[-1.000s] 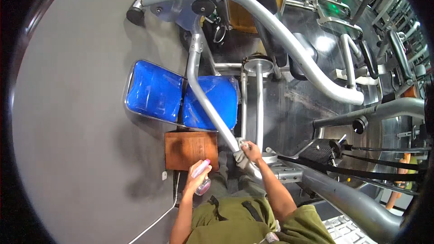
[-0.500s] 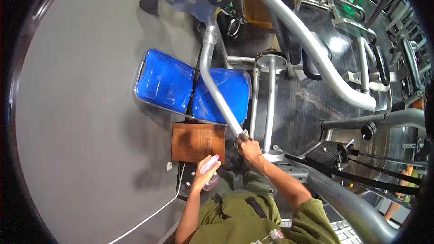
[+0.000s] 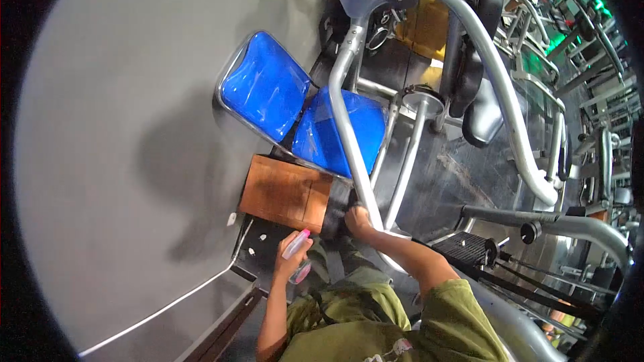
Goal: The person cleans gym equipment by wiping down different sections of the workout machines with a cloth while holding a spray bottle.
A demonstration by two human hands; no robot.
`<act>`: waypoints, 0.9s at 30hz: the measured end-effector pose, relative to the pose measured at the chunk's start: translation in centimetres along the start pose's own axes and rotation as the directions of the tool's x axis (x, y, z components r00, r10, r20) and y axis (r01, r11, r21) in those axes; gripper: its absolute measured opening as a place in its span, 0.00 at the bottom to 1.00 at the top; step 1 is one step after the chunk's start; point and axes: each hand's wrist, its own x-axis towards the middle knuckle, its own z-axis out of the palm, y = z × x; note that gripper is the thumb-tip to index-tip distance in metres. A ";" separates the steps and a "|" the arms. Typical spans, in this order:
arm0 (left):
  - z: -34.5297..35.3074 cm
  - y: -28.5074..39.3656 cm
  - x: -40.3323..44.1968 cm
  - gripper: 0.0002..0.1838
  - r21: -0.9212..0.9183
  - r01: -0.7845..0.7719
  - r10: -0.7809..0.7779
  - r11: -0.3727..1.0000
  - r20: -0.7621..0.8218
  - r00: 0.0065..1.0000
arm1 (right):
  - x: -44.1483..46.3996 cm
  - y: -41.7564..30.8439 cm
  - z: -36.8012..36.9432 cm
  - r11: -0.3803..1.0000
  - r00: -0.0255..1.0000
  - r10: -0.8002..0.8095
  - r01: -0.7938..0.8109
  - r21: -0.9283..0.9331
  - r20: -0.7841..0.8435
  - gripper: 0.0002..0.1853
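My left hand (image 3: pixel 290 259) is wrapped round a clear spray bottle (image 3: pixel 296 245) with a pink nozzle, just below a brown wooden box (image 3: pixel 285 191). Beside a bent silver machine tube (image 3: pixel 349 131), on its left, is my right hand (image 3: pixel 359 221). Its fingers are curled, and whatever they hold is hidden. The tube's lower part passes by my right wrist.
A blue chair (image 3: pixel 265 84) in plastic wrap stands by the grey wall (image 3: pixel 121 134). A thick curved bar (image 3: pixel 506 87) arches at the right. A white cable (image 3: pixel 161 308) runs along the wall. More gym machines stand at the far right.
The view has turned, so the chair and box appear tilted. My right hand has moved from on the silver tube to its left side. The bottle is still in my left hand.
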 end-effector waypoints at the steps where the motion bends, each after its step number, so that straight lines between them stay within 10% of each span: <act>1: -0.6 -0.9 -0.1 0.10 -0.024 0.016 -0.016 1.000 -0.015 1.000 | 0.2 -0.7 2.3 1.000 0.999 -0.006 0.005 0.022 0.041 0.06; 6: -3.8 -2.2 -1.0 0.12 -0.073 0.011 -0.017 0.997 -0.075 0.997 | 4.1 -1.2 10.6 0.994 0.994 -0.019 0.006 -0.113 -0.108 0.07; 13: -6.3 -3.9 -0.8 0.08 -0.121 0.039 -0.053 0.992 -0.120 0.991 | 0.7 2.0 -4.9 0.921 0.932 -0.119 -0.025 -0.389 -0.342 0.07; 17: -7.1 -3.9 -0.5 0.08 -0.156 0.020 -0.039 0.987 -0.119 0.992 | 0.5 1.7 -2.6 0.932 0.983 -0.180 0.177 -0.317 0.021 0.07; 20: -7.3 -3.2 -0.5 0.09 -0.129 0.000 -0.015 0.992 -0.113 0.993 | 2.4 3.7 -0.1 0.909 0.875 -0.318 0.172 -0.380 -0.365 0.08; 27: -7.2 -2.7 0.6 0.07 -0.043 0.024 -0.026 0.999 -0.044 0.999 | -2.6 6.9 -6.5 0.989 0.904 0.028 0.036 0.143 -0.426 0.16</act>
